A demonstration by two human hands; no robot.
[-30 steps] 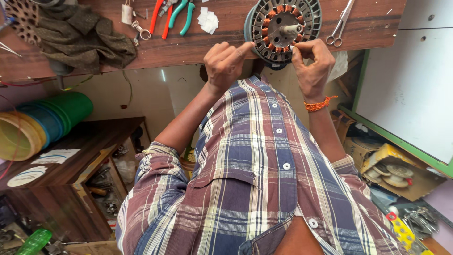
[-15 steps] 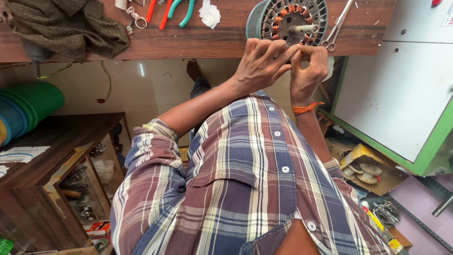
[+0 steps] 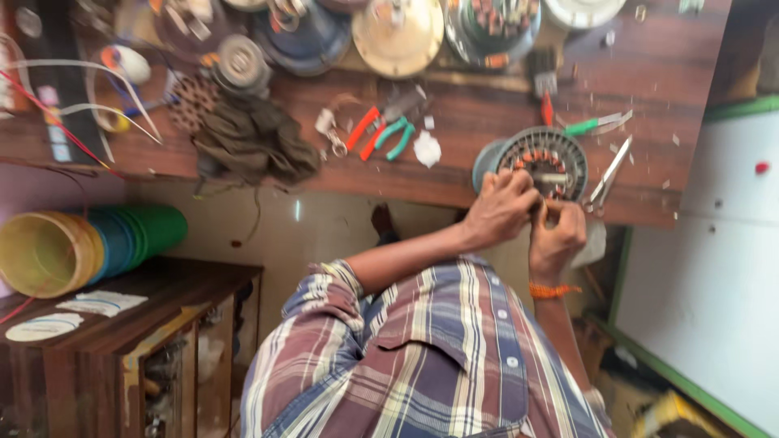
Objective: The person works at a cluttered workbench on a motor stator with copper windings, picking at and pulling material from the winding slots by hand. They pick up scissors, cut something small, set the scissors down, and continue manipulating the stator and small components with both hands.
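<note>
A round fan stator (image 3: pixel 545 160) with copper windings lies near the front edge of the wooden workbench (image 3: pixel 487 105). My left hand (image 3: pixel 499 212) reaches in from the left, its fingers curled over the stator's near rim. My right hand (image 3: pixel 557 239), with an orange thread (image 3: pixel 553 289) at the wrist, is closed beside it. Its thumb presses against my left hand at the same rim. I cannot make out what the fingers pinch. Scissors (image 3: pixel 608 172) lie just right of the stator.
Red pliers (image 3: pixel 363 130) and green pliers (image 3: pixel 394 136) lie left of the stator, beside a crumpled white scrap (image 3: pixel 426 149) and a dark rag (image 3: pixel 253 144). Fan parts line the bench's back. Stacked plastic buckets (image 3: pixel 81 247) lie on a wooden cabinet (image 3: pixel 122 341) at left. A white panel (image 3: pixel 714 268) stands right.
The view has pulled back and shows far more of the bench. Both hands have slid from the stator's centre to its near rim and closed together.
</note>
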